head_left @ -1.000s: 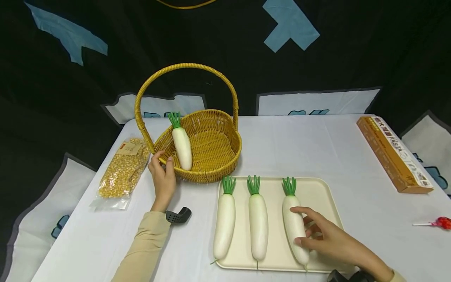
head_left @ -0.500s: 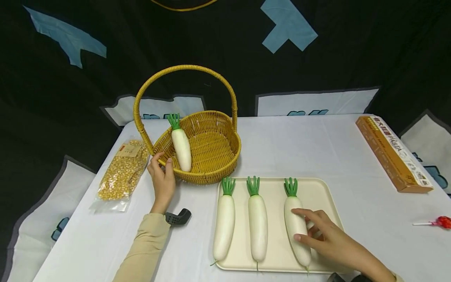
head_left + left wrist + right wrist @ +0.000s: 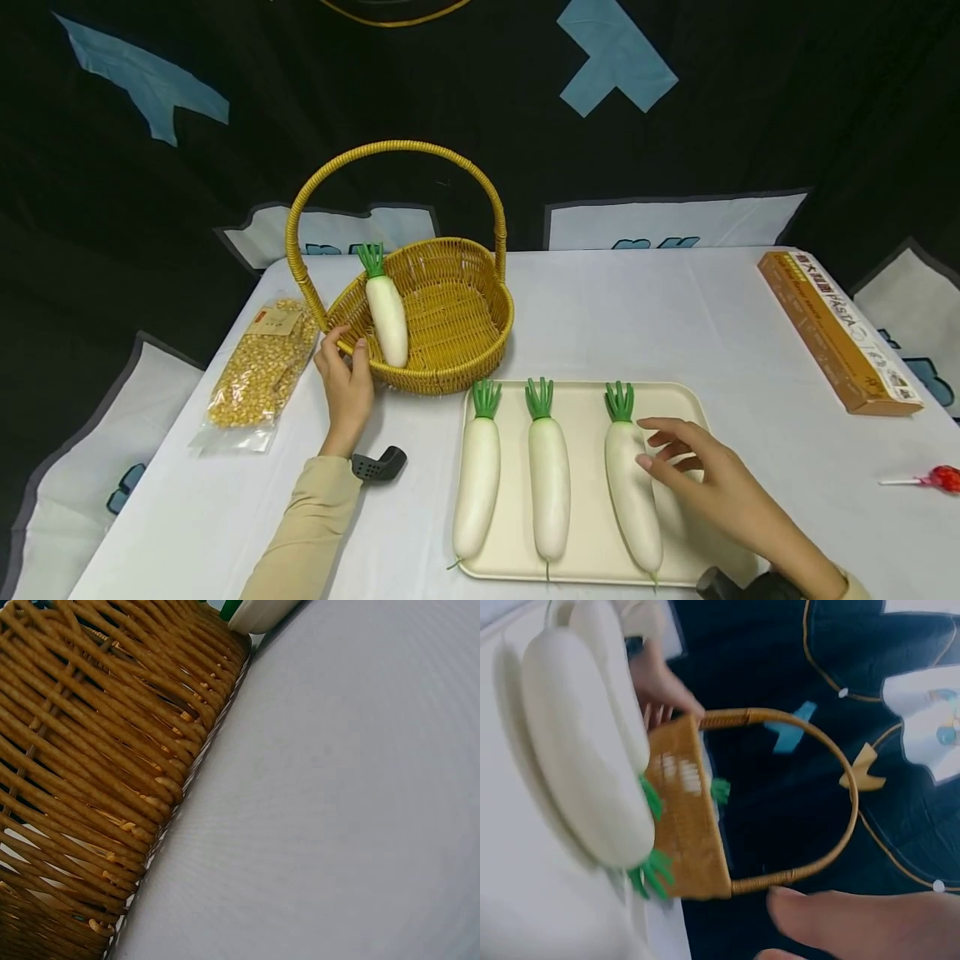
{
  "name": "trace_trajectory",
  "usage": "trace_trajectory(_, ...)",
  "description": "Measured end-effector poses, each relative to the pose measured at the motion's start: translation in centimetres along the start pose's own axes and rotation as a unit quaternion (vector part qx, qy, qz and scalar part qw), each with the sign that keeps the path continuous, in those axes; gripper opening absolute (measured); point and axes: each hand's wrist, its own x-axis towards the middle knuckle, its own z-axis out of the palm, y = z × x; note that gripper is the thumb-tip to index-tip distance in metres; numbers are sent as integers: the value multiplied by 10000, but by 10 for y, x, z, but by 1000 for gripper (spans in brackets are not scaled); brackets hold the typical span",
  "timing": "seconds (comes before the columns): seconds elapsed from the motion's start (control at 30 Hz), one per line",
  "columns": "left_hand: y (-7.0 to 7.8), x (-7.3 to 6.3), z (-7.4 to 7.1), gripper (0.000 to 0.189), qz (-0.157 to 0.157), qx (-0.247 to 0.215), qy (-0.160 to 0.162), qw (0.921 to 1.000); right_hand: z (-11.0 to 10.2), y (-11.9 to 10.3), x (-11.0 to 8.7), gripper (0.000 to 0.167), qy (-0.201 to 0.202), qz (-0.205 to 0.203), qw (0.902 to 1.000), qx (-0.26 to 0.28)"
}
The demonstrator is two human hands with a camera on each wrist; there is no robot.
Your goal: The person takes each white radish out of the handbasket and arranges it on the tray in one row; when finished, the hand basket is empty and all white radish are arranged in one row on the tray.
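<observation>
A yellow wicker basket (image 3: 450, 321) with a tall hoop handle stands on the table, with one white radish (image 3: 387, 321) leaning inside. My left hand (image 3: 348, 400) grips its near-left rim; the woven side (image 3: 97, 750) fills much of the left wrist view. On a cream tray (image 3: 517, 475) lie three white radishes with green tops: left (image 3: 477, 487), middle (image 3: 550, 487) and right (image 3: 632, 492). Over the right one's upper right side hovers my right hand (image 3: 723, 483), fingers loosely bent and thumb apart, holding nothing. In the right wrist view, my thumb (image 3: 855, 922) shows below the basket handle.
A clear bag of corn kernels (image 3: 262, 367) lies left of the basket. Toward the right edge are an orange pasta box (image 3: 840, 333) and a red lollipop (image 3: 941, 477). A dark curtain (image 3: 480, 92) hangs behind the white table.
The right radish shifted slightly rightward, then my right hand came off it, rising up and to the right. My left hand stays on the basket rim.
</observation>
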Motion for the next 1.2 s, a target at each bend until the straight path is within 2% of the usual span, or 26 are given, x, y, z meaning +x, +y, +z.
trace_trajectory(0.1,0,0,0,42,20,17,8,10000,2,-6,7,29,105,-183,9990,405)
trace_trajectory(0.2,0,0,0,42,30,28,9,10000,4,-15,16,25,-200,-118,9918,1253)
trace_trajectory(0.27,-1,0,0,43,30,31,-21,10000,7,-22,23,25,-493,-16,9809,1882)
trace_trajectory(0.33,-1,1,-1,44,21,69,-40,10000,12,-30,32,27,-800,174,9651,2488)
trace_trajectory(0.4,-1,1,-2,43,16,56,-16,10000,21,-38,42,26,-1125,181,9393,3236)
trace_trajectory(0.43,-1,2,-3,42,20,58,7,10000,28,-42,48,25,-1292,159,9209,3675)
trace_trajectory(0.5,-1,2,-4,42,38,50,41,10000,42,-53,60,23,-1626,68,8788,4485)
trace_trajectory(0.57,-1,2,-3,42,58,10,20,10000,56,-65,73,22,-1948,-64,8326,5185)
trace_trajectory(0.6,-1,2,-3,43,54,11,3,10000,63,-71,80,23,-2043,-131,8163,5402)
trace_trajectory(0.63,-1,2,-2,43,49,16,-19,10000,70,-79,88,24,-2090,-155,8072,5519)
trace_trajectory(0.73,-1,1,-1,43,11,35,-23,10000,90,-103,115,29,-1920,-121,7950,5752)
trace_trajectory(0.83,0,1,0,42,8,49,46,10000,111,-124,146,35,-1509,-13,7876,5974)
trace_trajectory(0.93,0,1,1,41,12,67,89,9999,132,-135,172,40,-1149,47,7783,6172)
trace_trajectory(1.03,-1,1,1,41,40,92,120,9999,147,-137,194,41,-883,31,7789,6209)
trace_trajectory(1.13,-1,1,1,40,74,94,131,9998,157,-138,213,40,-515,7,7845,6180)
trace_trajectory(1.2,-1,1,1,40,82,95,129,9998,162,-137,223,40,-242,-11,7812,6238)
